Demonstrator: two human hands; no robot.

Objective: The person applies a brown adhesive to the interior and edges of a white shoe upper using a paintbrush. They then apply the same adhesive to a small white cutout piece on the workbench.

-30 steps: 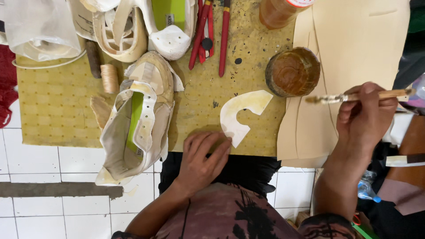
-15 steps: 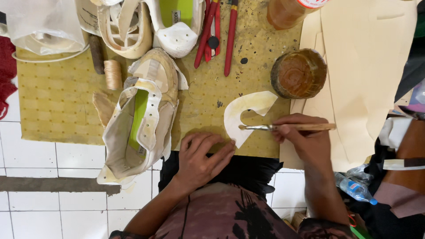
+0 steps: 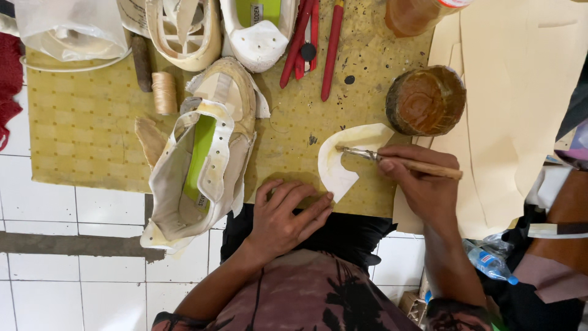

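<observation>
Right hand [image 3: 422,184]: grip closed on wooden-handled brush [image 3: 398,162], bristles on curved cream piece [image 3: 340,162] at desk [image 3: 86,122] near edge. Left hand [image 3: 288,214]: flat, empty, fingertips touching piece's near tip. Judgement: pin piece firmly, brush in even strokes along curve, reload from glue pot [image 3: 425,100] just beyond.

A single camera was worn on the person's head and faced almost straight down. The desk [image 3: 79,129] filled the upper part of the frame, with its near edge toward the wearer; the wearer's lap and both forearms entered from the bottom edge. The view was close: the left hand [image 3: 285,214] and the right hand [image 3: 422,184] sat near the frame centre. A tiled floor [image 3: 67,282] showed below and to the left of the desk. No second view was supplied, so no overlap applied.
</observation>
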